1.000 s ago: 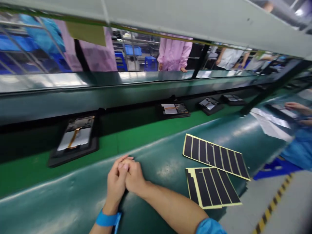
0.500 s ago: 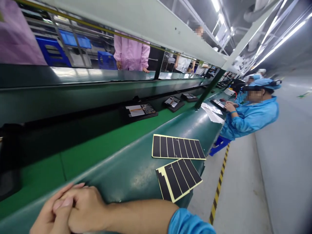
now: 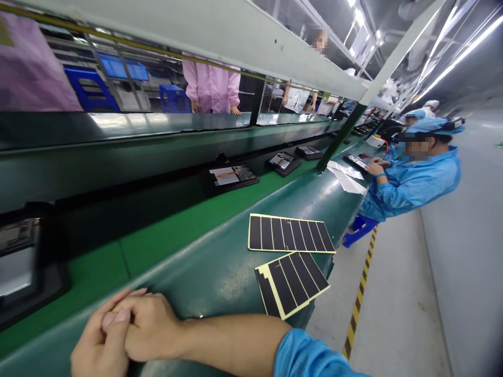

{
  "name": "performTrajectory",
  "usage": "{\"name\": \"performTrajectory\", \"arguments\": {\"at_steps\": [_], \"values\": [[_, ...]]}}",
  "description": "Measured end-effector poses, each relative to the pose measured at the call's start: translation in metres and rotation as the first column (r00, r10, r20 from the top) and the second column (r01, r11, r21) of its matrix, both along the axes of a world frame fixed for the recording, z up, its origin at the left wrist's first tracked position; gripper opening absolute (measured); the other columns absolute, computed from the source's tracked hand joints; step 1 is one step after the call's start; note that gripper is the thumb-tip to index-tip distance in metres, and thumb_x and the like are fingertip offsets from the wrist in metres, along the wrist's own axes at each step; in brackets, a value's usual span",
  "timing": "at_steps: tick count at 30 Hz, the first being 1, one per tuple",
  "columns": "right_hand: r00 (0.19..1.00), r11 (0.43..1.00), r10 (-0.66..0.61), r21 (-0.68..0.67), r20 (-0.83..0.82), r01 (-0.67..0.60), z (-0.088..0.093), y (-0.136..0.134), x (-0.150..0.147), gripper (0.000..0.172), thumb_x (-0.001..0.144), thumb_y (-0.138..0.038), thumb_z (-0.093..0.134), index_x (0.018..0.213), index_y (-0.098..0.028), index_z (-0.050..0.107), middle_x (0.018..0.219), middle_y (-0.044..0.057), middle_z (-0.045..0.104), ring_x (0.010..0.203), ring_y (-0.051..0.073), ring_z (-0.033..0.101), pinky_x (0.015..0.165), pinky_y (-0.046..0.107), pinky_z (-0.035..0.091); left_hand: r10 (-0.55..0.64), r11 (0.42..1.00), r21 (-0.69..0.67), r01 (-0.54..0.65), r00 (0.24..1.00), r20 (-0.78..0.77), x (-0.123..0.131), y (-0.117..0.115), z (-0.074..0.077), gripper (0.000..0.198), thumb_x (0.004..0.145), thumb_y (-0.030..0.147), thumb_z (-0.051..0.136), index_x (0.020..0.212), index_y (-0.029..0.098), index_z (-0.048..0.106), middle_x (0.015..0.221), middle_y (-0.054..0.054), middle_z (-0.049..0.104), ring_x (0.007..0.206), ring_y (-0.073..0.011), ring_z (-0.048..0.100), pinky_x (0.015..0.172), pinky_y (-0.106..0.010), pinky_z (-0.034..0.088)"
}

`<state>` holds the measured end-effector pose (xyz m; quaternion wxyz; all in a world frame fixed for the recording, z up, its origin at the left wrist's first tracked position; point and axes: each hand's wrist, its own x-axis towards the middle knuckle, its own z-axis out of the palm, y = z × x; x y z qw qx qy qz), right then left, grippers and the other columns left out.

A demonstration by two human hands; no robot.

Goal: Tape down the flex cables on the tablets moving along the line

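My right hand point(image 3: 155, 327) rests at the front edge of the green bench point(image 3: 220, 283), its forearm reaching in from the lower right in a blue sleeve. Wrapped against it is my left hand point(image 3: 100, 340), with the fingers of both hands clasped together. Neither hand shows an object. To the right of them lie two sheets of black strips on yellow backing, an upper sheet point(image 3: 291, 234) and a lower sheet point(image 3: 301, 283). Behind the hands, an opened device point(image 3: 18, 267) sits in a black tray on the green belt.
Farther along the belt point(image 3: 165, 241) are more opened devices, one point(image 3: 231, 175) near the middle. A green post point(image 3: 341, 137) rises beside white papers point(image 3: 346, 177). At the right sits a co-worker in blue point(image 3: 420, 175); people in pink stand across the line.
The device at the far left has come further into view on the belt. My clasped hands appear slightly further right, and the whole view has shifted a little.
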<state>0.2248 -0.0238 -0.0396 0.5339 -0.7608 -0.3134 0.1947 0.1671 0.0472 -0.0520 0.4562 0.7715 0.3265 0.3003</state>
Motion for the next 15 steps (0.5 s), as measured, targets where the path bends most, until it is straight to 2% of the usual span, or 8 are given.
{"name": "performTrajectory", "arguments": {"at_steps": [3,6,8,11,13,15], "values": [[1.000,0.998,0.013,-0.054,-0.009,-0.014,0.006,0.000,0.003,0.020,0.092,-0.022,0.063,0.108,-0.022,0.076,0.107,0.002,0.079,0.098,0.017,0.074,0.085,0.020,0.054,-0.048,0.995,-0.090,0.047,0.999,-0.003,0.000,0.002,0.006,0.039,0.076,0.057,0.059,0.101,0.031,0.072,0.097,0.004,0.079,0.101,-0.0311,0.070,0.104,-0.056,0.051],[0.996,0.988,0.077,-0.137,0.035,-0.072,0.026,-0.012,0.005,0.022,0.096,-0.026,0.059,0.112,-0.023,0.073,0.108,0.002,0.078,0.097,0.018,0.073,0.084,0.023,0.055,-0.105,0.987,-0.121,0.109,0.994,0.037,0.001,0.003,0.007,0.050,0.077,0.062,0.057,0.105,0.023,0.071,0.103,-0.005,0.078,0.104,-0.0311,0.069,0.104,-0.051,0.051],[0.975,0.970,0.178,-0.193,0.135,-0.150,0.043,-0.033,0.008,0.022,0.097,-0.031,0.058,0.114,-0.025,0.071,0.109,0.002,0.077,0.098,0.020,0.072,0.085,0.027,0.055,-0.147,0.960,-0.222,0.168,0.983,0.106,0.003,0.002,0.005,0.056,0.081,0.065,0.055,0.111,0.020,0.068,0.108,-0.008,0.076,0.101,-0.0289,0.070,0.100,-0.046,0.054],[0.892,0.940,0.310,-0.247,0.329,-0.235,0.064,-0.090,0.018,0.018,0.099,-0.037,0.059,0.111,-0.029,0.070,0.107,-0.001,0.075,0.104,0.018,0.069,0.094,0.028,0.051,-0.162,0.911,-0.348,0.220,0.969,0.189,0.007,0.001,0.000,0.058,0.085,0.067,0.055,0.116,0.018,0.066,0.111,-0.009,0.073,0.094,-0.0253,0.071,0.094,-0.042,0.056],[0.843,0.930,0.333,-0.296,0.424,-0.218,0.072,-0.142,0.032,0.019,0.100,-0.038,0.059,0.110,-0.026,0.070,0.112,0.001,0.074,0.109,0.017,0.067,0.099,0.028,0.048,-0.173,0.911,-0.341,0.233,0.965,0.200,0.011,0.000,-0.004,0.060,0.084,0.067,0.057,0.116,0.017,0.066,0.110,-0.010,0.073,0.092,-0.0249,0.071,0.095,-0.043,0.055],[0.818,0.917,0.320,-0.375,0.477,-0.140,0.076,-0.198,0.052,0.022,0.098,-0.038,0.063,0.113,-0.023,0.070,0.111,0.003,0.074,0.108,0.018,0.066,0.098,0.030,0.048,-0.179,0.925,-0.301,0.231,0.965,0.189,0.014,-0.001,-0.006,0.062,0.083,0.069,0.058,0.113,0.016,0.067,0.109,-0.010,0.073,0.091,-0.0254,0.071,0.097,-0.044,0.055]]}}
